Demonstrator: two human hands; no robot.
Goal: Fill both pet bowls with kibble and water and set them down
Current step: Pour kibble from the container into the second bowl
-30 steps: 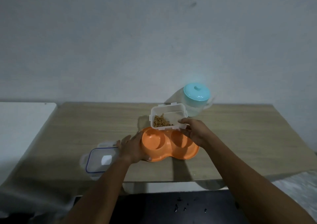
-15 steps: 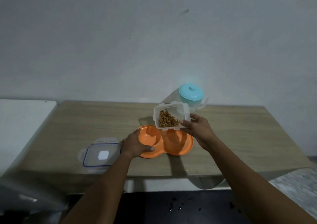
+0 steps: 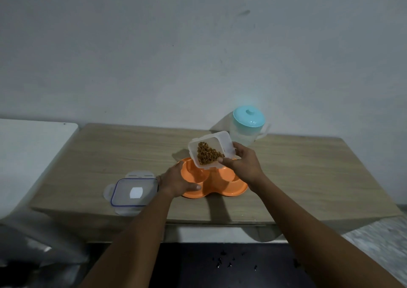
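An orange double pet bowl [image 3: 222,188] lies on the wooden table [image 3: 110,155], both wells bare. My left hand [image 3: 176,182] grips its left rim. My right hand [image 3: 244,164] holds a clear plastic kibble container [image 3: 222,142], lifted and tilted toward me above the left well. Brown kibble [image 3: 208,153] has slid to the container's lower side. A clear water jug with a teal lid [image 3: 248,119] stands behind the bowl against the wall.
The container's blue-rimmed lid [image 3: 134,193] lies flat on the table left of the bowl, near the front edge. A white surface [image 3: 28,151] adjoins the table on the left. Dark floor with scattered crumbs [image 3: 229,263] lies below.
My right hand has raised the kibble container off the table and tipped it over the left well; the kibble has shifted to its lower side. My left hand stays on the bowl.
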